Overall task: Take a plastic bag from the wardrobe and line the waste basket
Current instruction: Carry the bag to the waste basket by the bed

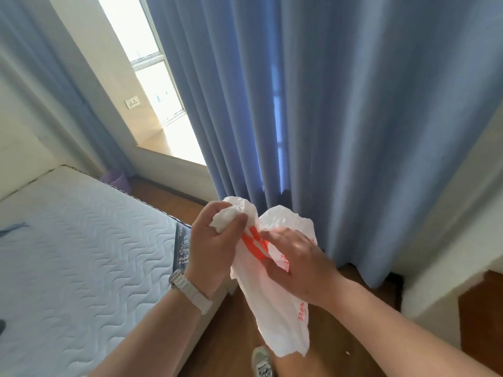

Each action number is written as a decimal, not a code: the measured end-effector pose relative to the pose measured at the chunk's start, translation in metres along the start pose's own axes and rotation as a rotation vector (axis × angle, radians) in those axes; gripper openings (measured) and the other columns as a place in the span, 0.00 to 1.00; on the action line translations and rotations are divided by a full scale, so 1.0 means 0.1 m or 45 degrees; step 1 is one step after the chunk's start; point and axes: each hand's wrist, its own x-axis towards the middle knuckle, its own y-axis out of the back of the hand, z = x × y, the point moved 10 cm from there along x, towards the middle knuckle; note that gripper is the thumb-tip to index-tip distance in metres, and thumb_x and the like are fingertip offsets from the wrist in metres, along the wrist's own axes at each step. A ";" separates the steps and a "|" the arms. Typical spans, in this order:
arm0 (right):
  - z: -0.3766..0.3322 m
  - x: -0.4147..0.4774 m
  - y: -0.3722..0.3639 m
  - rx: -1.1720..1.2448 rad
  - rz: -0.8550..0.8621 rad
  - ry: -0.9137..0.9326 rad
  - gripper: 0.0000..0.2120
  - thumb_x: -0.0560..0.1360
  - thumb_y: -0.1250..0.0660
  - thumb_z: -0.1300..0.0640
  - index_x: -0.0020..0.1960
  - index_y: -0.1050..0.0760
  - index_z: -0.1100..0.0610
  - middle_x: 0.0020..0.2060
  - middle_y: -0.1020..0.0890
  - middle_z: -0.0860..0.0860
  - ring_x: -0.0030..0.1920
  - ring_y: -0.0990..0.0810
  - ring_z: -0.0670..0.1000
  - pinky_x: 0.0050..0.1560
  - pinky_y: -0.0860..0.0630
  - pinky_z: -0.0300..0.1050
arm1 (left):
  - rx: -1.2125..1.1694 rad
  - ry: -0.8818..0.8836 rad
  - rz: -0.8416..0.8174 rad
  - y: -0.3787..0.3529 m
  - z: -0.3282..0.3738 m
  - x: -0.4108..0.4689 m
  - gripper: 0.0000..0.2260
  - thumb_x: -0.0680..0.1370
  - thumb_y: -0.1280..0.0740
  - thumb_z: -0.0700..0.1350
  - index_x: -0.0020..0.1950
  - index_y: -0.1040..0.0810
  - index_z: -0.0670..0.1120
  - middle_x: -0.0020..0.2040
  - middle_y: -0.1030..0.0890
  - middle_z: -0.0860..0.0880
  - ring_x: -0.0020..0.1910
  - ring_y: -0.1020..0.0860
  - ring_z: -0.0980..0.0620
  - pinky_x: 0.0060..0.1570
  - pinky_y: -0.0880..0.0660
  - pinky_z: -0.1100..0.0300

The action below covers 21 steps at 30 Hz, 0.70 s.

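Observation:
A white plastic bag (280,317) with red printing hangs crumpled between both hands, in front of the blue curtain. My left hand (215,240) grips a bunched upper corner of the bag with fingers and thumb curled round it. My right hand (296,263) pinches the bag's other upper part, fingers folded into the plastic. A purple waste basket (117,178) stands on the floor in the far corner, beyond the mattress and under the window ledge. No wardrobe is in view.
A bare quilted mattress (76,254) fills the lower left. Blue curtains (340,118) hang straight ahead, down to the wooden floor (223,336). A white wall or cabinet edge (449,254) stands on the right. My shoe (262,361) shows below the bag.

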 end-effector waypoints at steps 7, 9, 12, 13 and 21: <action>0.28 0.85 -0.40 -0.042 -0.072 0.038 0.23 0.77 0.34 0.44 0.70 0.33 0.44 0.64 0.24 0.42 0.61 0.25 0.48 0.60 0.22 0.55 | -0.040 -0.040 0.062 0.17 -0.36 0.86 0.03 0.71 0.28 0.45 0.42 0.20 0.50 0.35 0.19 0.55 0.34 0.20 0.55 0.32 0.23 0.64; 0.36 1.14 -0.50 -0.051 -0.096 0.033 0.23 0.77 0.34 0.43 0.71 0.33 0.44 0.65 0.24 0.42 0.62 0.25 0.48 0.60 0.23 0.56 | -0.067 -0.035 0.060 0.23 -0.47 1.16 0.03 0.70 0.27 0.49 0.41 0.20 0.54 0.36 0.19 0.53 0.36 0.19 0.51 0.34 0.21 0.60; 0.44 1.65 -0.65 -0.074 -0.144 0.046 0.23 0.78 0.36 0.42 0.71 0.35 0.42 0.65 0.25 0.41 0.63 0.26 0.47 0.62 0.24 0.56 | -0.104 -0.007 0.089 0.40 -0.63 1.66 0.04 0.68 0.27 0.51 0.41 0.20 0.55 0.36 0.19 0.52 0.35 0.19 0.50 0.34 0.20 0.56; 0.45 1.84 -0.70 -0.086 -0.155 0.054 0.23 0.78 0.36 0.42 0.71 0.35 0.42 0.65 0.25 0.41 0.63 0.26 0.47 0.62 0.24 0.56 | -0.112 0.001 0.101 0.46 -0.69 1.83 0.04 0.69 0.27 0.50 0.41 0.20 0.54 0.36 0.19 0.52 0.35 0.19 0.50 0.34 0.20 0.53; 0.34 3.05 -1.19 -0.076 -0.158 0.166 0.23 0.77 0.32 0.47 0.70 0.30 0.48 0.63 0.22 0.45 0.60 0.23 0.50 0.59 0.22 0.56 | -0.091 -0.040 0.202 1.09 -0.90 2.81 0.03 0.70 0.27 0.50 0.42 0.20 0.55 0.37 0.19 0.54 0.37 0.19 0.53 0.35 0.20 0.55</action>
